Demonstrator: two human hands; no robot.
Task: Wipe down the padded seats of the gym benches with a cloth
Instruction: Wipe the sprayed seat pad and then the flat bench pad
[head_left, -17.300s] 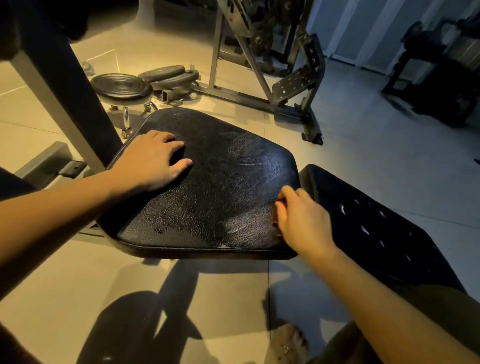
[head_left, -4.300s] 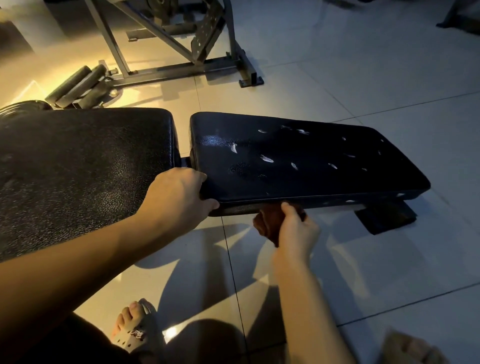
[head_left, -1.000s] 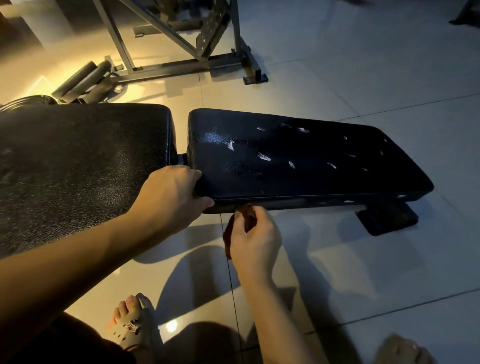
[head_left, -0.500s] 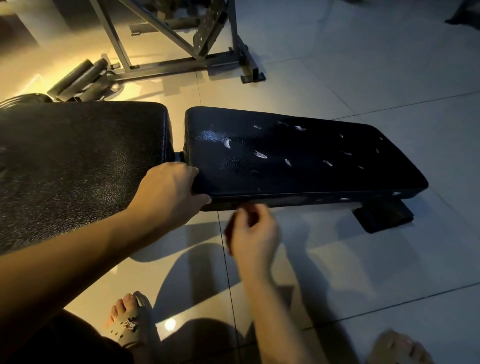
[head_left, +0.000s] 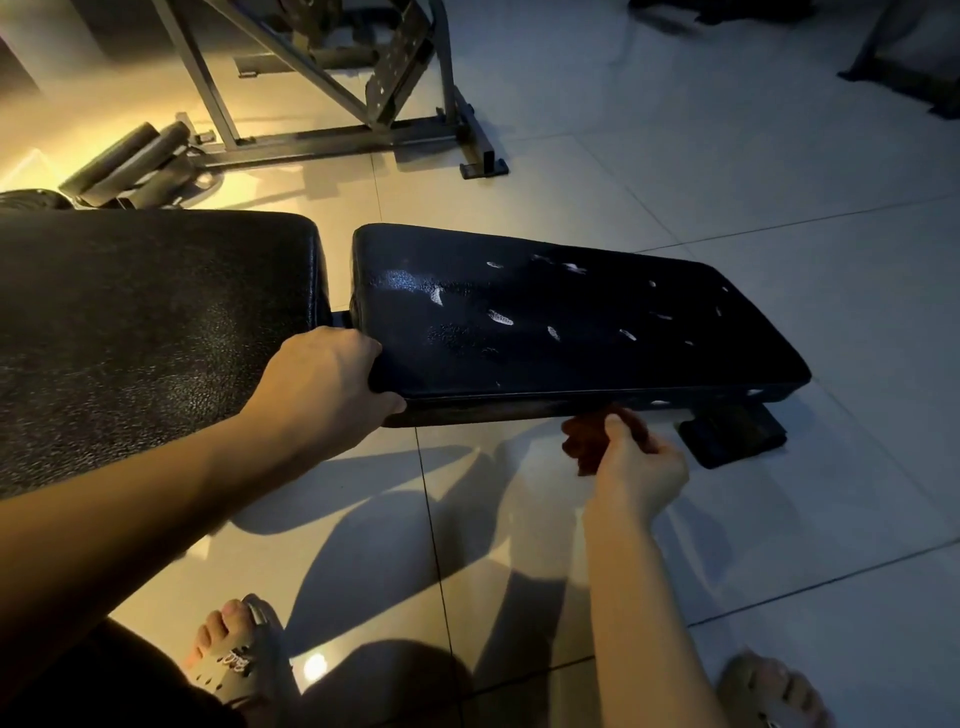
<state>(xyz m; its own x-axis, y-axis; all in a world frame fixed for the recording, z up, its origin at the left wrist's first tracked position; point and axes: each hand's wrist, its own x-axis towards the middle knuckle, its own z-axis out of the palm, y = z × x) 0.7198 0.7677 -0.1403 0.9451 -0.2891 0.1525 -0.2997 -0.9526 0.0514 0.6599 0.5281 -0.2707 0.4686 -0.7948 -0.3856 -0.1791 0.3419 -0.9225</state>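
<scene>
A black padded bench seat (head_left: 597, 332) with small white tears lies low over the floor, beside a wider black pad (head_left: 145, 322) on the left. My left hand (head_left: 324, 387) grips the seat's near left corner, thumb under the edge. My right hand (head_left: 636, 465) holds a dark reddish cloth (head_left: 587, 441) bunched against the seat's front side edge, toward its right half. Most of the cloth is hidden by my fingers.
A grey metal machine frame (head_left: 363, 124) stands behind the pads, with foam rollers (head_left: 130, 161) lying at the back left. The bench's black foot (head_left: 732, 434) sits under the seat's right end. My sandalled feet (head_left: 236, 654) are on the tiled floor below.
My right hand has slid the cloth to the right along the seat's front edge, from near the left corner to beyond its middle. My left hand has kept its grip on the corner.
</scene>
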